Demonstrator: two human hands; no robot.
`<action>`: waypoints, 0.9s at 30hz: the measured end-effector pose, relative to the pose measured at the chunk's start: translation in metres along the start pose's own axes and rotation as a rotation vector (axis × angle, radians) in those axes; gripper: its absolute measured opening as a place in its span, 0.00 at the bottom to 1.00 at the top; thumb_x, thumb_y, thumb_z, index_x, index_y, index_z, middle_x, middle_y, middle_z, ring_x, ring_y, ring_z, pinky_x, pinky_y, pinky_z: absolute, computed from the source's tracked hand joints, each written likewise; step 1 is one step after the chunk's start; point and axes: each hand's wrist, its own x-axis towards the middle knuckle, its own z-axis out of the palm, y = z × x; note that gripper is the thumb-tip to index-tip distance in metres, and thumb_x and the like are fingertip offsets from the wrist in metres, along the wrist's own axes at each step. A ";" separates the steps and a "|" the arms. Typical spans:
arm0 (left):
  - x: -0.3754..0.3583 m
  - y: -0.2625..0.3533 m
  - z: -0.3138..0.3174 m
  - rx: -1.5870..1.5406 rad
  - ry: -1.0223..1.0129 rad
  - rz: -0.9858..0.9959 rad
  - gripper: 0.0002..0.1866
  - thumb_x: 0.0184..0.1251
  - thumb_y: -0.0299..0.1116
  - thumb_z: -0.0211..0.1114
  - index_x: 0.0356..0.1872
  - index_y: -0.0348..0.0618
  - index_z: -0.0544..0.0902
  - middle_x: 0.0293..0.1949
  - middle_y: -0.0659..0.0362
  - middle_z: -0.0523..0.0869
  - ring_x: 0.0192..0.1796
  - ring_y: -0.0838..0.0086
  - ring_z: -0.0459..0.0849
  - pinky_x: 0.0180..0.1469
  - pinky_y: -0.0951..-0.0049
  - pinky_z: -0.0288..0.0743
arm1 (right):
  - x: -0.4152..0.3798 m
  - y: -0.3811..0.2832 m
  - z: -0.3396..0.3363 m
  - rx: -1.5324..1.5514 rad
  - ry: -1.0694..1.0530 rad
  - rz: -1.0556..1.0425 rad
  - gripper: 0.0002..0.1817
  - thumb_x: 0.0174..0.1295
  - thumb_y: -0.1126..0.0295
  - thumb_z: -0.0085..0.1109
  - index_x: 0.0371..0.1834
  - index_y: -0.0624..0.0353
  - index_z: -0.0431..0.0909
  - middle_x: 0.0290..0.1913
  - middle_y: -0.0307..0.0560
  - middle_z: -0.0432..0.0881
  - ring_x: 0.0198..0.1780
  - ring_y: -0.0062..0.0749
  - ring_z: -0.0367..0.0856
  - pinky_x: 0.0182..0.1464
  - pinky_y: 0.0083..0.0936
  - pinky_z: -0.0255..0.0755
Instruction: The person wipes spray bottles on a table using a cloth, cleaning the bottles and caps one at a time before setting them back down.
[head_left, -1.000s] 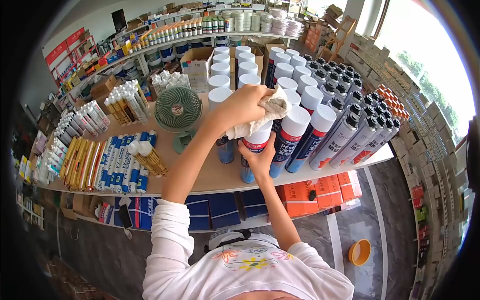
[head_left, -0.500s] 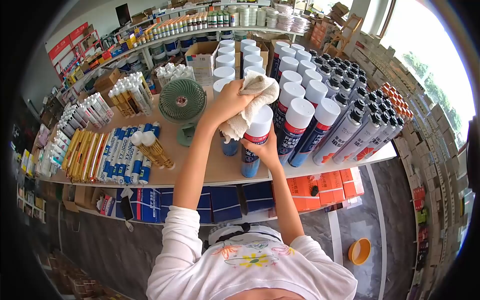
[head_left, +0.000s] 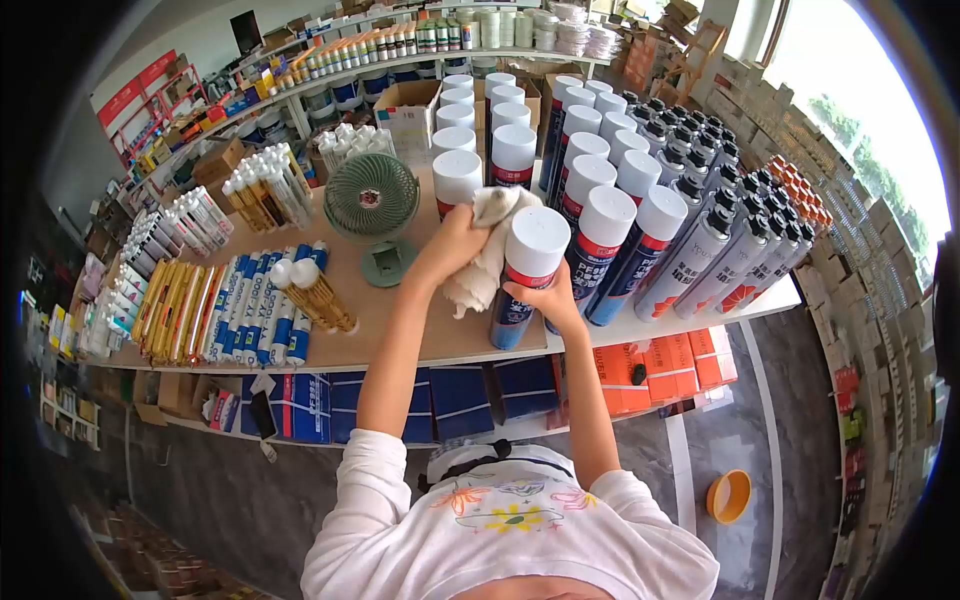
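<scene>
My right hand is wrapped around the lower side of a blue spray-foam can with a red band and a white cap. The can stands upright near the table's front edge. My left hand is closed on a crumpled beige cloth, which hangs beside the can's left side, close to the cap. Whether the cloth presses on the can is hard to make out. Right of the can, rows of similar white-capped cans stand close together. More white-capped cans stand behind the cloth.
A green fan stands left of my left forearm on the table. Gold and blue-white tubes lie farther left. Black-topped grey cans crowd the right side. Boxes sit on a shelf below; a yellow bucket is on the floor.
My left hand and the cloth have come down from beside the cap's top to the can's left side. My right hand keeps its grip. The view has shifted slightly.
</scene>
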 end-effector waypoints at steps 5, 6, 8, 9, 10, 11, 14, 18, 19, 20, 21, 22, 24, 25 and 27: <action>-0.013 -0.003 0.011 -0.252 0.044 0.014 0.14 0.70 0.33 0.62 0.50 0.33 0.82 0.41 0.54 0.88 0.40 0.76 0.84 0.41 0.72 0.77 | -0.001 -0.003 -0.001 -0.018 -0.009 -0.020 0.48 0.39 0.66 0.80 0.66 0.63 0.65 0.56 0.49 0.79 0.56 0.33 0.78 0.60 0.32 0.72; -0.015 0.009 0.008 -0.233 0.092 0.100 0.13 0.70 0.32 0.62 0.50 0.33 0.83 0.40 0.56 0.88 0.40 0.78 0.84 0.40 0.74 0.77 | -0.002 -0.004 0.001 -0.001 -0.011 -0.024 0.48 0.39 0.66 0.80 0.66 0.63 0.65 0.56 0.49 0.79 0.56 0.33 0.78 0.60 0.32 0.72; -0.008 0.014 0.004 -0.336 0.148 0.192 0.13 0.70 0.32 0.65 0.49 0.34 0.84 0.39 0.59 0.88 0.38 0.80 0.84 0.38 0.77 0.77 | -0.005 -0.004 0.009 0.013 0.049 -0.096 0.39 0.40 0.70 0.79 0.58 0.64 0.70 0.50 0.45 0.81 0.51 0.29 0.79 0.55 0.29 0.75; -0.007 0.023 0.004 -0.456 0.154 0.210 0.12 0.70 0.33 0.66 0.47 0.34 0.84 0.39 0.59 0.88 0.37 0.81 0.84 0.37 0.77 0.77 | -0.003 -0.006 0.009 0.011 0.042 -0.095 0.39 0.40 0.70 0.79 0.58 0.64 0.70 0.50 0.45 0.81 0.51 0.29 0.79 0.55 0.29 0.75; -0.005 0.022 0.003 -0.403 0.155 0.214 0.12 0.70 0.32 0.66 0.46 0.34 0.84 0.39 0.59 0.88 0.37 0.81 0.84 0.37 0.77 0.77 | -0.003 -0.007 0.010 0.005 0.032 -0.079 0.39 0.40 0.70 0.79 0.59 0.64 0.70 0.50 0.45 0.81 0.51 0.29 0.79 0.55 0.29 0.75; -0.004 0.019 0.003 -0.348 0.154 0.218 0.11 0.70 0.32 0.66 0.46 0.34 0.84 0.38 0.59 0.88 0.37 0.81 0.84 0.37 0.77 0.77 | -0.002 -0.006 0.011 0.000 0.025 -0.064 0.40 0.40 0.70 0.79 0.59 0.64 0.69 0.50 0.45 0.81 0.51 0.29 0.79 0.54 0.29 0.75; -0.008 -0.017 0.019 -0.308 0.220 0.202 0.13 0.69 0.31 0.63 0.50 0.36 0.84 0.41 0.54 0.89 0.42 0.74 0.85 0.43 0.72 0.77 | -0.002 0.001 0.008 -0.030 0.051 -0.027 0.49 0.39 0.67 0.79 0.68 0.61 0.63 0.56 0.49 0.78 0.56 0.33 0.78 0.59 0.31 0.72; -0.021 -0.045 0.036 -0.283 0.305 0.244 0.13 0.67 0.28 0.66 0.50 0.35 0.83 0.43 0.54 0.89 0.46 0.73 0.86 0.48 0.71 0.78 | -0.001 -0.004 0.011 -0.069 0.134 -0.067 0.48 0.40 0.67 0.79 0.67 0.61 0.62 0.56 0.49 0.78 0.56 0.32 0.78 0.59 0.30 0.72; -0.021 -0.042 0.037 -0.283 0.399 0.338 0.13 0.66 0.27 0.66 0.49 0.34 0.84 0.44 0.54 0.89 0.46 0.74 0.86 0.48 0.71 0.78 | -0.003 -0.008 0.013 -0.086 0.146 -0.066 0.48 0.40 0.67 0.79 0.66 0.61 0.62 0.56 0.49 0.78 0.56 0.32 0.78 0.59 0.30 0.72; -0.024 -0.039 0.038 -0.284 0.495 0.429 0.12 0.65 0.26 0.67 0.49 0.34 0.84 0.45 0.54 0.88 0.46 0.74 0.86 0.49 0.71 0.79 | -0.002 -0.011 0.017 -0.068 0.161 -0.084 0.45 0.40 0.67 0.79 0.64 0.62 0.63 0.55 0.50 0.79 0.55 0.32 0.79 0.58 0.30 0.73; -0.029 -0.020 0.035 -0.342 0.522 0.441 0.13 0.62 0.25 0.69 0.47 0.35 0.86 0.46 0.54 0.88 0.48 0.72 0.86 0.51 0.68 0.78 | -0.001 -0.010 0.017 -0.109 0.175 -0.088 0.44 0.40 0.67 0.79 0.62 0.62 0.63 0.53 0.52 0.81 0.53 0.33 0.80 0.56 0.30 0.74; -0.029 -0.005 0.030 -0.249 0.514 0.598 0.14 0.57 0.23 0.70 0.46 0.36 0.86 0.46 0.54 0.87 0.49 0.70 0.85 0.53 0.68 0.77 | 0.003 -0.001 0.017 -0.131 0.182 -0.145 0.45 0.40 0.67 0.79 0.61 0.62 0.62 0.53 0.54 0.81 0.53 0.35 0.81 0.56 0.31 0.75; -0.032 0.019 0.021 -0.066 0.452 0.835 0.16 0.50 0.22 0.71 0.44 0.39 0.88 0.49 0.54 0.84 0.51 0.65 0.84 0.55 0.66 0.76 | 0.009 0.008 0.019 -0.233 0.183 -0.177 0.47 0.39 0.64 0.81 0.61 0.62 0.59 0.52 0.60 0.81 0.54 0.42 0.83 0.54 0.34 0.76; -0.033 0.025 0.019 0.022 0.400 0.914 0.18 0.46 0.22 0.71 0.43 0.40 0.89 0.50 0.53 0.83 0.52 0.63 0.83 0.56 0.66 0.75 | 0.009 0.004 0.021 -0.309 0.212 -0.218 0.48 0.39 0.63 0.82 0.62 0.62 0.59 0.51 0.62 0.81 0.54 0.46 0.83 0.53 0.36 0.77; -0.030 0.010 0.021 0.059 0.380 0.957 0.21 0.44 0.22 0.71 0.45 0.42 0.89 0.52 0.53 0.80 0.52 0.61 0.83 0.56 0.64 0.75 | 0.010 0.003 0.021 -0.246 0.233 -0.155 0.49 0.39 0.63 0.83 0.62 0.63 0.58 0.52 0.62 0.80 0.54 0.47 0.83 0.53 0.36 0.77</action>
